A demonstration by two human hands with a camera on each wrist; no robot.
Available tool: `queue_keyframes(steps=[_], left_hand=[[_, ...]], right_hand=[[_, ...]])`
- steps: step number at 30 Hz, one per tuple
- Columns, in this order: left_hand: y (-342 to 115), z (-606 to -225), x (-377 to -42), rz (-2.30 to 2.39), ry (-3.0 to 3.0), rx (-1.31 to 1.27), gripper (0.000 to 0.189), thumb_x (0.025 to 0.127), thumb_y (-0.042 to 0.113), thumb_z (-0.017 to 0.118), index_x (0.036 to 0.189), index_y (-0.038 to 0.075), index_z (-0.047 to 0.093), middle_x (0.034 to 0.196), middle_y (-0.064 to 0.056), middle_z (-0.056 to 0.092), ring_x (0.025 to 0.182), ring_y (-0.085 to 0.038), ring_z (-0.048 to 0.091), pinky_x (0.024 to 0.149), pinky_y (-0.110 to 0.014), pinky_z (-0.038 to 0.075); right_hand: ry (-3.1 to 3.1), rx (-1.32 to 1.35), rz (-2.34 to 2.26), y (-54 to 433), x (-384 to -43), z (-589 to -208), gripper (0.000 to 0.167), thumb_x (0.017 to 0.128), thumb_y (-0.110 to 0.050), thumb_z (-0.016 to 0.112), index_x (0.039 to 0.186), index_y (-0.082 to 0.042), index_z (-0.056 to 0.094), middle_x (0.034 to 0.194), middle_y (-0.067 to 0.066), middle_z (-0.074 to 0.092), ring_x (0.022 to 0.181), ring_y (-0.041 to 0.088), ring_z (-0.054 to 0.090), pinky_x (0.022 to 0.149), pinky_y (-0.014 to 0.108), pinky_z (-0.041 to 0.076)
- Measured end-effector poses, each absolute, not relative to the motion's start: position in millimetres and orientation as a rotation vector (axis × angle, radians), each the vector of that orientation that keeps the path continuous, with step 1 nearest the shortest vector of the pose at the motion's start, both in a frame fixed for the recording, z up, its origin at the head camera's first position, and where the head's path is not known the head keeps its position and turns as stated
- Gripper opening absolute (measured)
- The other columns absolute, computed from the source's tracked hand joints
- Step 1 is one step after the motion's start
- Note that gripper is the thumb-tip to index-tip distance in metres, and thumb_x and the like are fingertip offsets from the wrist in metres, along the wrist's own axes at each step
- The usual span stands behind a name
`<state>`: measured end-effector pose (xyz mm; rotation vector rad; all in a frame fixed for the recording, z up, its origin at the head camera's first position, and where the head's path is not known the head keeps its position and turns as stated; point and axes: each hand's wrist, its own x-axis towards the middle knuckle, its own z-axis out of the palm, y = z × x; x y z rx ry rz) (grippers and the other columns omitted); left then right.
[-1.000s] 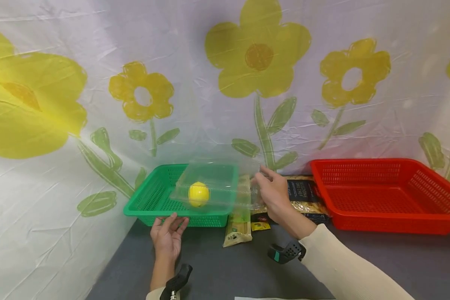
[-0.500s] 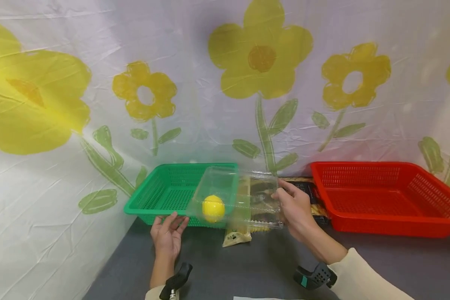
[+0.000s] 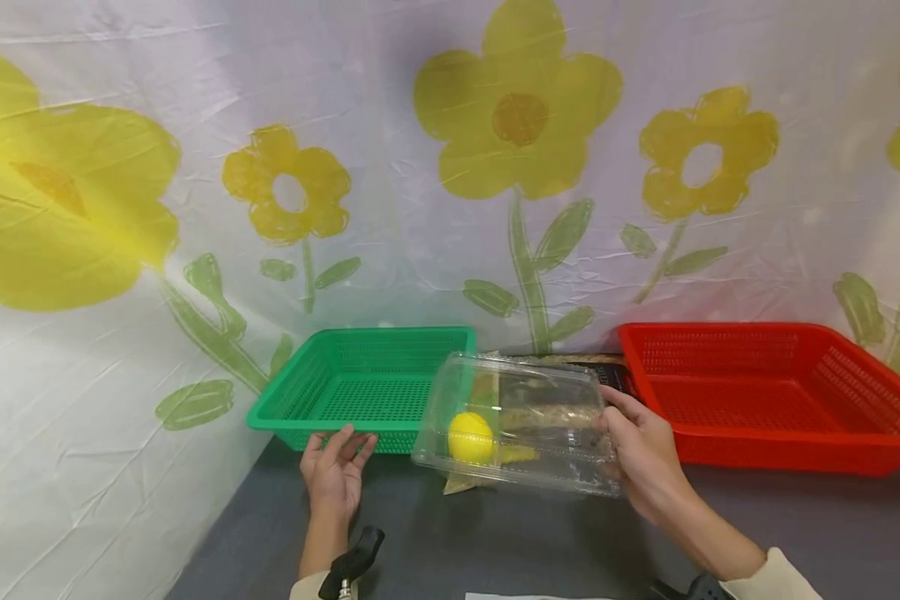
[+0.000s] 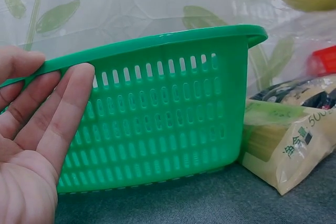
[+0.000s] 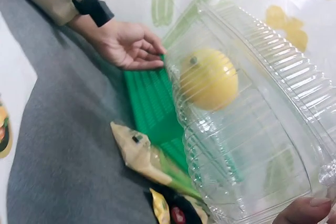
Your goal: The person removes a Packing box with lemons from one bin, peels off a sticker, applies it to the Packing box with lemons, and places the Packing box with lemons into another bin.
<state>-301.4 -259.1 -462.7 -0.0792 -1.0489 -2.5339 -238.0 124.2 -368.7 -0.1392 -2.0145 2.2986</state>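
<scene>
My right hand grips the right end of a clear plastic clamshell container, held in the air and tilted. A yellow lemon lies inside, toward its left end; the right wrist view shows the lemon through the ribbed wall. Only part of the right fingers shows there. My left hand holds the front rim of the green basket. The left wrist view shows the left hand with fingers bent at that rim, against the slotted wall.
A red basket stands to the right. Between the baskets lie a beige noodle packet, a dark food bag and a small yellow packet. Behind hangs a flower-printed cloth. A white sheet edge shows at the front.
The right hand has carried the clamshell container, with the lemon inside, from over the green basket rightward and closer to me. The left hand stays at the basket rim.
</scene>
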Motion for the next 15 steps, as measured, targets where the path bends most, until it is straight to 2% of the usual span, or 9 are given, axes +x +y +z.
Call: queue_keyframes(steps=[1,3,5,8,11,15], left_hand=[[-259,-462,-301,-2.541,-1.040,-0.077,0.020,0.100,0.002,0.061,0.092,0.005,0.043,0.085,-0.010,0.063,0.077,-0.023,0.074,0.081,-0.040,0.062],[-260,-461,-301,-2.544,-1.035,-0.076,0.018,0.101,0.003,0.060,0.092,0.005,0.044,0.085,-0.010,0.062,0.077,-0.023,0.073,0.081,-0.039,0.062],[-260,-461,-302,-2.546,-1.031,-0.078,0.018,0.101,0.003,0.060,0.093,0.005,0.045,0.085,-0.010,0.061,0.077,-0.023,0.073,0.081,-0.039,0.062],[-260,-461,-303,-2.548,-1.033,-0.068,0.018,0.100,0.003,0.061,0.093,0.006,0.045,0.085,-0.010,0.061,0.077,-0.023,0.073,0.082,-0.040,0.062],[-259,-462,-303,-2.556,-1.026,-0.043,0.020,0.100,0.004,0.062,0.092,0.006,0.044,0.085,-0.011,0.061,0.077,-0.023,0.073,0.082,-0.040,0.061],[-258,-462,-303,-2.559,-1.019,-0.033,0.020,0.100,0.004,0.062,0.093,0.006,0.044,0.086,-0.011,0.061,0.077,-0.023,0.073,0.082,-0.040,0.061]], right_hand=[[-2.014,-0.133,2.299,127,-236,-370,0.058,0.095,-0.007,0.049,0.153,-0.014,0.043,0.086,-0.006,0.054,0.048,0.009,0.029,0.045,0.022,0.032],[-2.010,-0.143,2.303,131,-233,-372,0.057,0.096,-0.006,0.050,0.152,-0.014,0.044,0.069,-0.004,0.048,0.049,0.009,0.034,0.043,0.021,0.032],[-2.004,-0.153,2.312,135,-231,-374,0.055,0.096,-0.007,0.051,0.151,-0.013,0.044,0.063,-0.005,0.045,0.051,0.009,0.037,0.042,0.020,0.031],[-2.025,-0.166,2.307,141,-227,-376,0.056,0.096,-0.006,0.051,0.151,-0.014,0.044,0.064,-0.005,0.046,0.053,0.008,0.039,0.042,0.020,0.031],[-2.057,-0.186,2.288,147,-224,-378,0.057,0.096,-0.006,0.051,0.151,-0.015,0.044,0.068,-0.004,0.047,0.054,0.008,0.039,0.041,0.021,0.031],[-2.099,-0.220,2.233,157,-220,-380,0.058,0.096,-0.007,0.050,0.153,-0.015,0.043,0.094,-0.001,0.053,0.052,0.009,0.038,0.042,0.023,0.033]])
